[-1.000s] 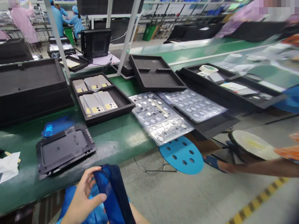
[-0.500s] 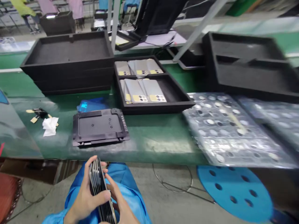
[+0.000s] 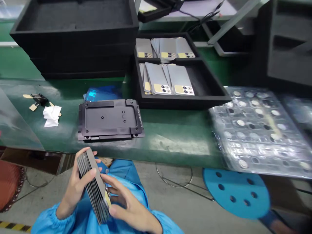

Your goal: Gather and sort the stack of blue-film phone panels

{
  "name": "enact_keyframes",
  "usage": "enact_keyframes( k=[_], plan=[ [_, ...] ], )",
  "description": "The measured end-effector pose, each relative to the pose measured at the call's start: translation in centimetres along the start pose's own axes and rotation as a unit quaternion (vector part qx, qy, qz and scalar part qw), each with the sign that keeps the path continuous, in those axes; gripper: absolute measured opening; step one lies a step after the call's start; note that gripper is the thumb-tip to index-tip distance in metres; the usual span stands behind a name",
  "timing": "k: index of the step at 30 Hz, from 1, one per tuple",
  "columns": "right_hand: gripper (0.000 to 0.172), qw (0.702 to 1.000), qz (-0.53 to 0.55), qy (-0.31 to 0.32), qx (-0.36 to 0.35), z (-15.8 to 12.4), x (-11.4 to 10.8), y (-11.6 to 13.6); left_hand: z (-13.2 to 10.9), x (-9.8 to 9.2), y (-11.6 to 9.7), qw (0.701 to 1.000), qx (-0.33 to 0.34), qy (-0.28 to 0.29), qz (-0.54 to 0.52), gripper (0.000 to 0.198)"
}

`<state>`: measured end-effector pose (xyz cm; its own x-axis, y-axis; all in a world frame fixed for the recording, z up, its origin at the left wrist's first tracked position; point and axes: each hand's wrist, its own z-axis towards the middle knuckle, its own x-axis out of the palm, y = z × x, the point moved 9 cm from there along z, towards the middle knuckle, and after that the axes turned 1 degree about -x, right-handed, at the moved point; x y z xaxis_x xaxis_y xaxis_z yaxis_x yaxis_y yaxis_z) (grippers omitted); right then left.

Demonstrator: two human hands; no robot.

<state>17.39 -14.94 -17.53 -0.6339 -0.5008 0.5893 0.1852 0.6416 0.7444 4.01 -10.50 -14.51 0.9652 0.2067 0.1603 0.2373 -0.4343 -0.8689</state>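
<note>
Green-topped workbench | black foam tray, upper centre | black metal fixture plate, near bench edge | fanned stack of grey phone backs, lower centre above blue smock sleeves | left hand: fingers curled around stack | right hand: fingers spread, pinching its edge | risk: loosened grip could drop or scratch backs

Green workbench tabletop runs across the view, its glossy surface showing pale light reflections. Stacked black foam trays stand at far left. Pale metal strut rises upper right. Below: grey concrete floor, yellow-and-black hazard tape, round blue perforated stool seat, thin wire ring base, reddish woven round mat.
</note>
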Motion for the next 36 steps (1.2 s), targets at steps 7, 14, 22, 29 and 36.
enact_keyframes(
  k=[7,14,22,29,36],
  plan=[
    [0.077,0.999,-0.022,0.046,-0.015,3.5,0.8,1.6,-0.1,-5.2,-2.2,0.989,0.043,-0.131,-0.059,0.064],
    [0.081,0.994,0.001,0.104,0.038,6.8,3.0,0.4,0.0,-7.7,-3.5,0.984,0.067,-0.162,0.017,0.069],
    [0.068,0.994,0.014,0.096,0.054,7.1,2.2,-1.8,0.3,-7.1,-3.1,0.984,0.083,-0.12,0.101,0.067],
    [0.073,0.997,-0.029,0.063,0.039,6.9,2.2,-1.1,0.8,-6.8,-2.4,0.987,0.055,-0.119,0.087,0.07],
    [0.075,0.995,-0.063,0.07,0.039,6.9,2.2,-1.0,0.9,-6.7,-2.8,0.985,0.074,-0.109,0.114,0.066]
  ],
)
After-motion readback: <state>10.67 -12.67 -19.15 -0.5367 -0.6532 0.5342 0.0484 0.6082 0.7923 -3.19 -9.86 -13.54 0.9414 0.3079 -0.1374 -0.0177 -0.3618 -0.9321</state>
